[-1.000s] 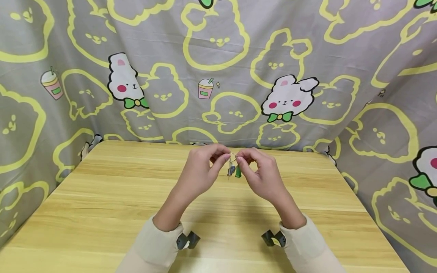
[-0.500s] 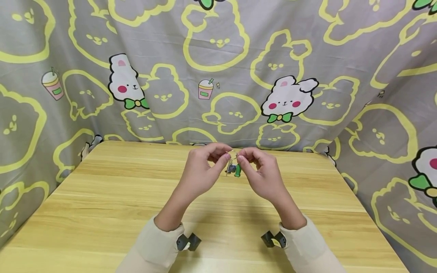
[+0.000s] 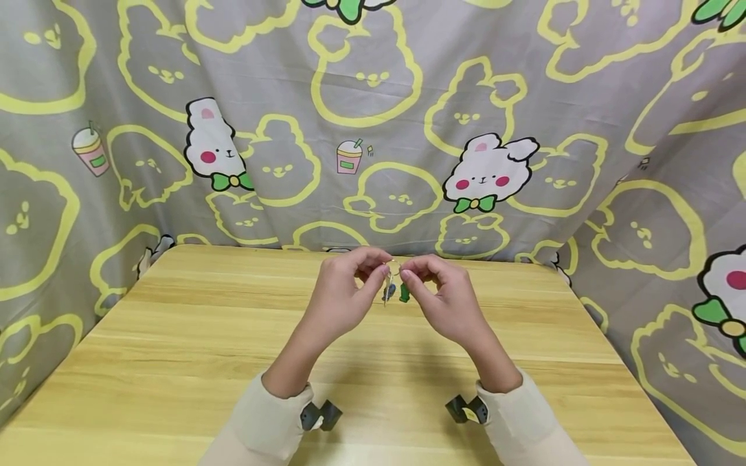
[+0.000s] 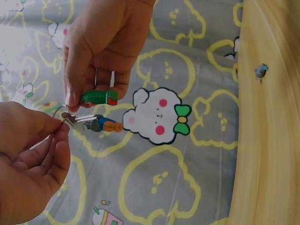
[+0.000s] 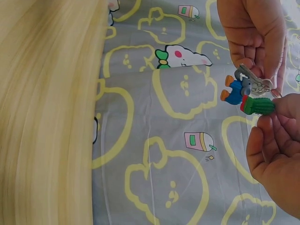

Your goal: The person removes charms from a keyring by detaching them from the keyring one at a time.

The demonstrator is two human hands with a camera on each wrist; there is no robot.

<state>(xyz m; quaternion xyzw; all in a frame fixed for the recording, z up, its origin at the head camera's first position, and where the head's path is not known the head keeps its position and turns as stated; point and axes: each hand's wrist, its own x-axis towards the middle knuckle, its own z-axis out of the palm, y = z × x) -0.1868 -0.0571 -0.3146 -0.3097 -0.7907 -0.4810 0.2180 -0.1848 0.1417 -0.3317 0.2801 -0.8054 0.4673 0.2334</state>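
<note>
Between my two hands, above the table, hangs a key ring with keys, a cactus charm and a figurine charm. The cactus is green with a red end; the figurine is grey and blue with orange feet. My left hand pinches one side of the ring with thumb and fingers, near the keys. Thumb and index finger of my right hand pinch its other side, just above the cactus. Fingertips cover much of the ring.
A wood-grain table spreads beneath both hands. Grey curtains with rabbit drawings stand close behind it and at both sides. Small black cameras sit at the cuffs. The left wrist view has a small grey-blue shape over the wood.
The charms swing a little below the ring. My fingertips part slightly, then come closer again, and both hands keep hold. The head view has tilted up slightly.
</note>
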